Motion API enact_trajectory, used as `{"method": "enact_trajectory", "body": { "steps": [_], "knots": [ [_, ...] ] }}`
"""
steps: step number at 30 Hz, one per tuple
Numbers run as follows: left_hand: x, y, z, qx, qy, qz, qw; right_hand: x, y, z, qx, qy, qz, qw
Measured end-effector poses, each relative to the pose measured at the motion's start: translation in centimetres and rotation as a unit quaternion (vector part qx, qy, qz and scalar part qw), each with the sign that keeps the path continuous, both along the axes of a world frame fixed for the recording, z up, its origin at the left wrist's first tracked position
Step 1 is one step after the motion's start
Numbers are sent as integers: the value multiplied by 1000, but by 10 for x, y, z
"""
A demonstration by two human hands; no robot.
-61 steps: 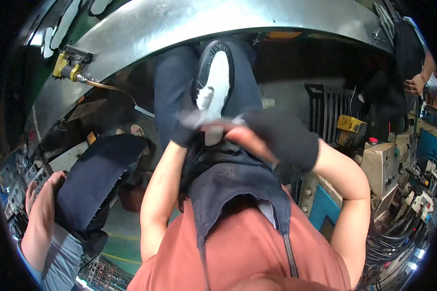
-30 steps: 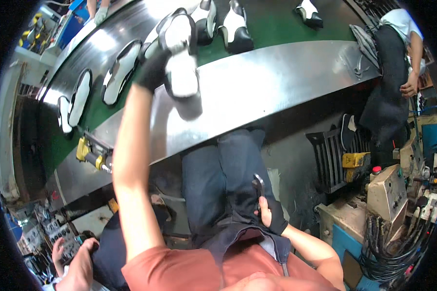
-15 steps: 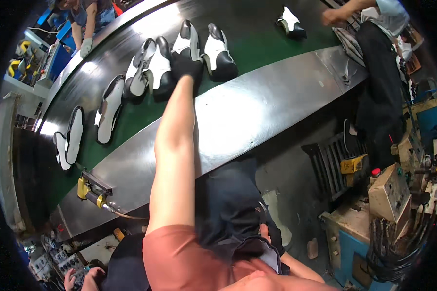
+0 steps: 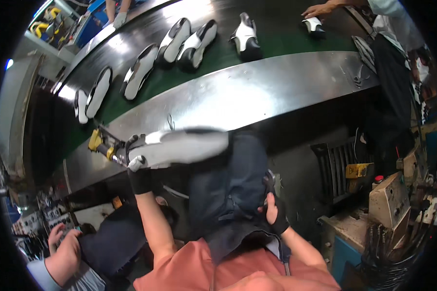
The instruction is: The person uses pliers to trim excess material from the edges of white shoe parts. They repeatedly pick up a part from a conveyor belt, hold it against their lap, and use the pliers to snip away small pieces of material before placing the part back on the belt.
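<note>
Black covering is on my left hand (image 4: 138,164), with white at a fingertip; it grips one end of a black-and-white shoe (image 4: 184,148). The shoe lies sideways over the bench's near edge, pale sole facing me, blurred by motion. By my thigh, my right hand (image 4: 273,213), in a black fingerless glove, is partly curled around something slim with a metallic glint that I cannot make out. Just beyond my left hand, a yellow-and-black air tool (image 4: 96,140) lies on the metal ledge (image 4: 286,72). On the green belt, a shoe (image 4: 247,41) stands apart from several tilted ones (image 4: 140,72).
At the far right, a co-worker's hand (image 4: 320,9) touches a small white-and-black shoe (image 4: 314,28). Another person's gloved hand (image 4: 120,20) is across the belt. A person's hand (image 4: 65,245) shows lower left. A control box (image 4: 388,199) with cables stands at right.
My left hand has come back from the belt to the near side, bringing one shoe from the row. The co-worker's hand at right now touches the small shoe. The view has shifted.
</note>
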State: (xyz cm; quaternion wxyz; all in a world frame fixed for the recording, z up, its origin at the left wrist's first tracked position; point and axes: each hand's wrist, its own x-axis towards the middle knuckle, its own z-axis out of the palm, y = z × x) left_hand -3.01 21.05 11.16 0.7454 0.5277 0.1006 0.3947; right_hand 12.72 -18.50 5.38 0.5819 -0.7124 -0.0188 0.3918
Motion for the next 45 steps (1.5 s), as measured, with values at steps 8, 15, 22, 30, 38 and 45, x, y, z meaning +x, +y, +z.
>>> {"method": "enact_trajectory", "body": {
  "steps": [8,15,22,30,38,45],
  "knots": [
    [44,-149,-11,166,238,125,949,31,22,65,-28,74,325,943],
    [51,-139,-8,83,132,40,987,-6,55,88,117,202,344,909],
    [50,-156,5,44,120,15,992,10,64,117,77,372,345,858],
    [60,-177,21,25,173,78,982,32,78,130,-9,208,403,891],
    [68,-153,-18,140,177,127,966,-47,85,33,70,-307,290,904],
    [61,-142,-11,136,140,104,975,-22,69,29,89,-29,360,928]
  ]
}}
